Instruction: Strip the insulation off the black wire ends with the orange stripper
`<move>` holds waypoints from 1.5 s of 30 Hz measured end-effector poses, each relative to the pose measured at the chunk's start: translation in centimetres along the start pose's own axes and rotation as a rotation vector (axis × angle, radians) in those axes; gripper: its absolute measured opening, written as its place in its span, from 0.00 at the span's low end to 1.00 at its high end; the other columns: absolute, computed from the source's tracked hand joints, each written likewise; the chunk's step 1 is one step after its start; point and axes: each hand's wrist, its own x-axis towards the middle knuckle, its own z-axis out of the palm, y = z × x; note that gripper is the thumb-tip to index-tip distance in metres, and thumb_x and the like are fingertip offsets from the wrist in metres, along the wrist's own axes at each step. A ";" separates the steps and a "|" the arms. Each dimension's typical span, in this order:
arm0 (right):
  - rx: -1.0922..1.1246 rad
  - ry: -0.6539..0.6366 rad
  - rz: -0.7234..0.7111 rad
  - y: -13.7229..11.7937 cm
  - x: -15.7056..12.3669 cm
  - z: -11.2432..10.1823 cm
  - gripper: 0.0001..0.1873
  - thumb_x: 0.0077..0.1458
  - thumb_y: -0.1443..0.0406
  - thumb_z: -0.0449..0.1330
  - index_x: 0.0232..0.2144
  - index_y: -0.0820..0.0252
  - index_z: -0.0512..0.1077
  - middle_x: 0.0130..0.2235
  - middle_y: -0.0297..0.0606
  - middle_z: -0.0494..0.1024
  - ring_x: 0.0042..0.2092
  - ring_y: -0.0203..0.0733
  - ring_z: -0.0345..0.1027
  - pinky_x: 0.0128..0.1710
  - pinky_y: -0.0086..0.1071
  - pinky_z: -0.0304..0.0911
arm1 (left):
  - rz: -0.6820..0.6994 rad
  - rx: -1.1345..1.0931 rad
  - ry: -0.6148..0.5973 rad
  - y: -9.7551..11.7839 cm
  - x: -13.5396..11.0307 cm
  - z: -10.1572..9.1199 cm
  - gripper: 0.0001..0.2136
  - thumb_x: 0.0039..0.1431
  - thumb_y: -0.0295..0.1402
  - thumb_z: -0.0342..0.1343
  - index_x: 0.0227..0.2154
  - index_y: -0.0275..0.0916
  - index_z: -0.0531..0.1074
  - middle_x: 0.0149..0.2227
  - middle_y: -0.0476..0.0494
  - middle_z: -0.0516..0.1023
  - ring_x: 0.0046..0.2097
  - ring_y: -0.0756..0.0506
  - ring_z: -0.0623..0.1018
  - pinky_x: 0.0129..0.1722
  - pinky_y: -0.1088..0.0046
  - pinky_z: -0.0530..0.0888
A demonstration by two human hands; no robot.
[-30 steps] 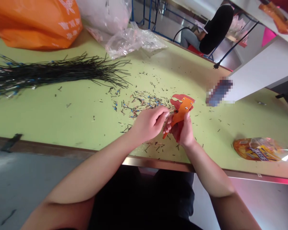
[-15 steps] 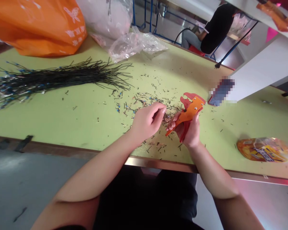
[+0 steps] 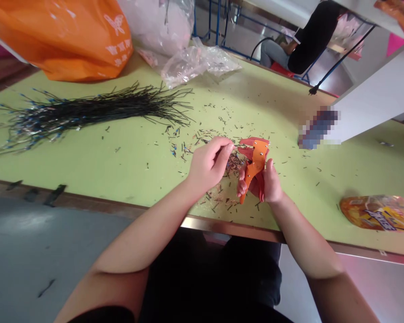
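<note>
My right hand (image 3: 267, 183) is wrapped round the handles of an orange and red wire stripper (image 3: 256, 162), held upright over the green table (image 3: 87, 157). My left hand (image 3: 210, 162) is pinched on a thin wire piece (image 3: 241, 146) whose end sits at the stripper's jaws. Under both hands lies a scatter of small wire offcuts (image 3: 205, 139), black, blue and copper. A long bundle of black wires (image 3: 87, 110) lies across the table to the left.
An orange plastic bag (image 3: 63, 36) and clear plastic bags (image 3: 188, 58) sit at the table's far edge. A yellow snack packet (image 3: 377, 211) lies at the right. A blurred-out item (image 3: 318, 128) rests beside a white box. Another person sits beyond the table.
My left hand has brought the wire piece up to the stripper's jaws. My right hand has turned the stripper more upright and drawn it leftward towards the left hand.
</note>
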 end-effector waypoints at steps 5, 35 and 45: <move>-0.041 -0.081 -0.003 0.2 -0.3 -0.5 0.43 0.56 0.26 0.53 0.36 0.58 0.78 0.26 0.36 0.77 0.26 0.41 0.75 0.33 0.39 0.79 | 0.037 0.196 -0.166 -1.0 0.2 0.1 0.13 0.76 0.37 0.47 0.39 0.41 0.74 0.29 0.47 0.79 0.30 0.47 0.76 0.31 0.70 0.67; -0.180 0.258 0.023 1.6 0.7 0.8 0.35 0.58 0.34 0.63 0.22 0.56 0.67 0.16 0.25 0.62 0.17 0.33 0.56 0.19 0.31 0.62 | 0.086 0.509 -0.315 -1.8 0.2 -0.1 0.09 0.70 0.28 0.48 0.37 0.41 0.74 0.30 0.41 0.79 0.30 0.42 0.75 0.27 0.66 0.59; -0.107 0.285 -0.133 1.2 0.4 2.8 0.36 0.55 0.29 0.60 0.23 0.54 0.67 0.16 0.24 0.57 0.15 0.32 0.50 0.15 0.30 0.54 | 0.082 0.357 -0.186 -1.4 0.4 0.1 0.09 0.70 0.27 0.47 0.39 0.43 0.72 0.27 0.47 0.77 0.27 0.46 0.73 0.28 0.68 0.62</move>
